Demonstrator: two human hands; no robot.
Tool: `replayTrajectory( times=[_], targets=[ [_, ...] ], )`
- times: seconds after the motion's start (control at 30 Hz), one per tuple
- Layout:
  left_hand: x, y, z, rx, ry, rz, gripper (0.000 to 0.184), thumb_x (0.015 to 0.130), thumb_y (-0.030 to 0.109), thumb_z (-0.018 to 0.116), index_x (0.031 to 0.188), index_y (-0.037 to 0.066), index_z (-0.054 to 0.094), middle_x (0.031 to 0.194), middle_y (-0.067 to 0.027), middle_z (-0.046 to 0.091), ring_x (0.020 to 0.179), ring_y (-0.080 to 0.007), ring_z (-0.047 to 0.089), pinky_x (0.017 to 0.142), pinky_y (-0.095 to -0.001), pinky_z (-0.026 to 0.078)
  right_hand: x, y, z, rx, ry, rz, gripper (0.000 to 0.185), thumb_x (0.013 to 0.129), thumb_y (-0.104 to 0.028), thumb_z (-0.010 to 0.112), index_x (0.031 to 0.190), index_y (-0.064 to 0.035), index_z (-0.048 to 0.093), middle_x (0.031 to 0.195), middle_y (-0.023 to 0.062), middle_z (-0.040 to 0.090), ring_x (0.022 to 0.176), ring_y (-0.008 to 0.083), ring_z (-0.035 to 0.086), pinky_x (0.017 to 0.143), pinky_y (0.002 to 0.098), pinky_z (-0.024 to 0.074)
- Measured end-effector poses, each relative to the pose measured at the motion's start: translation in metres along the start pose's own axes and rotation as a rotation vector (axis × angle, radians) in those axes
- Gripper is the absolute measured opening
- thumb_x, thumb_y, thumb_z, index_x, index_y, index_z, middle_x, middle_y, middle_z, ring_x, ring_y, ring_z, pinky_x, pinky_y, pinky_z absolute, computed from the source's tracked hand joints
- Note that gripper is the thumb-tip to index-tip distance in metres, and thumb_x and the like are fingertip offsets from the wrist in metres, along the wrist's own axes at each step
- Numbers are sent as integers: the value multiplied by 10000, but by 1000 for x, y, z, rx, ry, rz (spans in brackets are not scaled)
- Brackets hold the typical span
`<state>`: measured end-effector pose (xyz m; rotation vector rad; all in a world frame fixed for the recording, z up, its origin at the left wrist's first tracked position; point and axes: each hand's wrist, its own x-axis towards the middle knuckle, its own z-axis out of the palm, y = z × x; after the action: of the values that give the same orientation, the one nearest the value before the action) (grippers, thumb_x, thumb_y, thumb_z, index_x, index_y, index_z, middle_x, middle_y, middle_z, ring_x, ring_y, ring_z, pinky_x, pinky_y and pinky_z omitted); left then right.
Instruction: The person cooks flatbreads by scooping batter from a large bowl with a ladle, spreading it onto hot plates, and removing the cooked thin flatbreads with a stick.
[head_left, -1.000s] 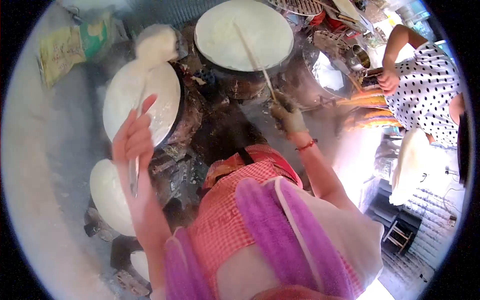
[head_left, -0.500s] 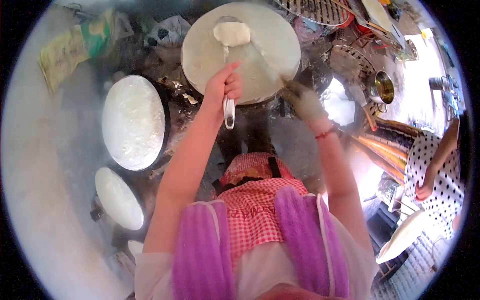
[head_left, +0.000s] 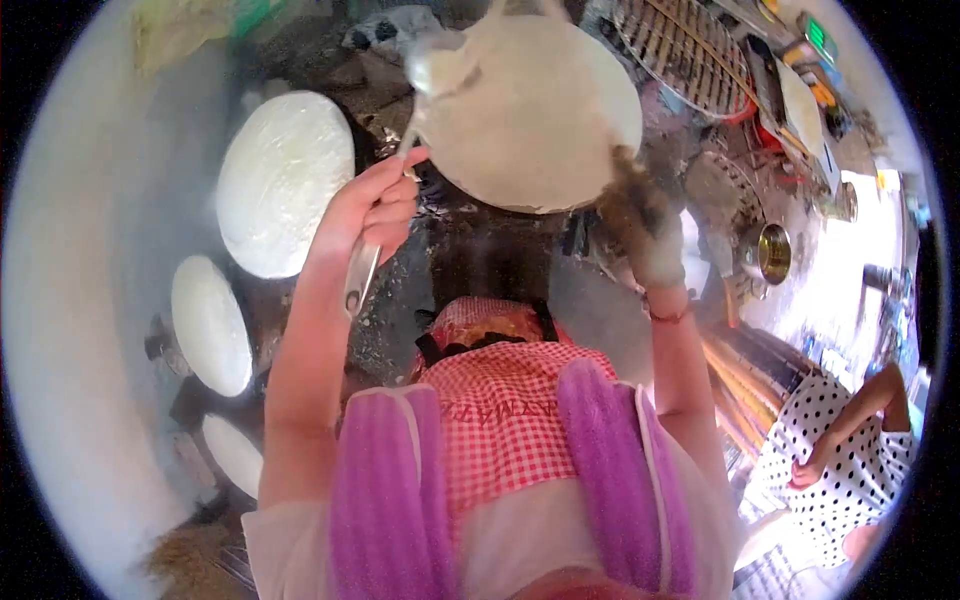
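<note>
My left hand (head_left: 372, 210) is closed around the handle of a metal ladle (head_left: 362, 275). The ladle's head, blurred and whitish, is over the left edge of a large round griddle (head_left: 530, 140), where pale batter seems to coat the surface. At the griddle's lower right rim, my right hand (head_left: 640, 225) wears a soiled glove. Motion smears its fingers, so whether they hold anything is hidden. Steam hazes the griddle's far edge.
White-topped round griddles (head_left: 285, 185) line the left side, with a smaller one (head_left: 210, 325) below. A slatted rack (head_left: 685, 50) lies at the upper right, above a metal pot (head_left: 772, 252). A person in a polka-dot top (head_left: 830, 470) is at the lower right.
My left hand has swung left with the ladle, from over the griddle's middle to its left edge. The right hand has shifted slightly right. The camera view has also moved.
</note>
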<state>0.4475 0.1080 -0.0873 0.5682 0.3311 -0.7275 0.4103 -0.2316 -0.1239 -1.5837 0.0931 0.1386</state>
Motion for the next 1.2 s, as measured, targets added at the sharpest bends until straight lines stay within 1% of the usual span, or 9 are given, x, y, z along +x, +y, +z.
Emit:
replayTrajectory(
  times=[0.13, 0.2, 0.27, 0.53, 0.8, 0.93, 1.1, 1.13, 1.2],
  targets=[
    [-13, 2, -4, -510, -26, -109, 428, 1032, 156, 321, 1410, -34, 261, 727, 14, 352, 448, -42, 288, 341, -175, 265, 24, -10, 12, -227, 112, -116, 491, 907, -62, 565, 1384, -44, 445, 1303, 38, 553, 865, 42, 532, 644, 195, 461],
    [-43, -6, -17, -589, -48, -75, 450, 1033, 156, 319, 1429, -34, 224, 728, 10, 353, 437, -45, 289, 331, -179, 262, 28, 3, 1, -567, 57, -236, 432, 876, -100, 631, 1301, -69, 555, 1239, 114, 609, 1057, 149, 584, 918, 298, 453],
    [-82, -18, -27, -444, -113, 23, 399, 1016, 145, 382, 1372, -28, 332, 681, 46, 330, 458, -12, 290, 335, -157, 282, 29, 43, -16, -449, 59, 50, 424, 891, -121, 616, 1310, -91, 553, 1240, 111, 610, 1072, 156, 575, 927, 294, 445],
    [-268, -108, -89, -724, 55, 337, 318, 1002, 181, 431, 1270, 11, 425, 648, 57, 317, 460, -20, 271, 331, -166, 244, 12, 44, 58, -617, -332, 37, 503, 913, -149, 597, 1373, -8, 448, 1371, 163, 498, 1240, 183, 470, 1028, 287, 363],
    [-449, -261, -110, -662, 516, 844, 309, 989, 130, 433, 1278, 31, 390, 658, 35, 347, 467, -33, 291, 362, -175, 235, -61, 20, 254, -272, -697, 130, 310, 895, -156, 618, 1173, -31, 563, 1040, 87, 576, 829, 134, 508, 709, 245, 395],
    [-498, -345, -108, -803, 477, 1103, 359, 1006, 143, 402, 1350, 46, 370, 675, 31, 330, 464, -25, 275, 360, -173, 216, -130, 30, 372, 106, -1140, 434, 222, 886, -160, 628, 1074, -42, 620, 875, 49, 616, 623, 110, 527, 549, 224, 411],
    [-522, -408, -79, -929, 640, 1348, 390, 981, 135, 456, 1357, 56, 391, 661, 31, 314, 473, -37, 274, 378, -201, 206, -240, 26, 514, -794, -1372, -262, 244, 866, -177, 672, 1064, -47, 614, 768, 26, 649, 541, 86, 547, 469, 221, 396],
    [-519, -425, -78, -982, 637, 1418, 400, 980, 133, 452, 1369, 62, 394, 663, 31, 319, 463, -37, 272, 375, -202, 208, -250, 56, 543, -387, -1541, 16, 246, 860, -167, 681, 1064, -57, 597, 715, 40, 642, 444, 93, 507, 391, 236, 361],
    [-522, -460, -62, -1019, 690, 1551, 392, 979, 132, 453, 1362, 65, 406, 663, 30, 327, 452, -36, 272, 372, -198, 213, -334, 40, 578, -444, -1678, 12, 176, 849, -124, 677, 996, -71, 595, 704, 35, 628, 396, 86, 462, 353, 229, 337]
  ],
)
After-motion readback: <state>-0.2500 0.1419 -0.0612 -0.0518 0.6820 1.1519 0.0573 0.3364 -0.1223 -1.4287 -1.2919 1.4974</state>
